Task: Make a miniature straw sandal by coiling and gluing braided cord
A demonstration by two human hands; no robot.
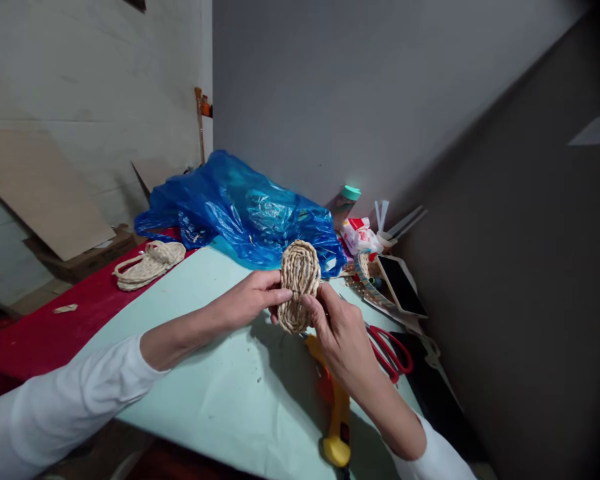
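One tan board (pixel 40 193) tilted at far left, near a pale wall (pixel 105 67). Next, on the red part of the worktop (pixel 55 340), a straw slipper (pixel 157 259), near the edge of a pale green sheet (pixel 220 400). Then a crumpled blue bag (pixel 240 207), heaped at the back. In front of the bag, the left hand (pixel 255 293), nearly closed, with the left edge of a woven straw oval (pixel 300 270) pinched between thumb and fingers. At centre, the oval itself, held up above the sheet between both hands, long side roughly upright. Just beside it, the right hand (pixel 341 327), also nearly closed, gripping the oval's lower right edge, thumb on its face. Below that hand, a yellow glue gun (pixel 339 417). Farther right, a green-lidded bottle (pixel 340 210) near the back, red-handled scissors (pixel 391 360), and a dark-screened tablet (pixel 403 283).
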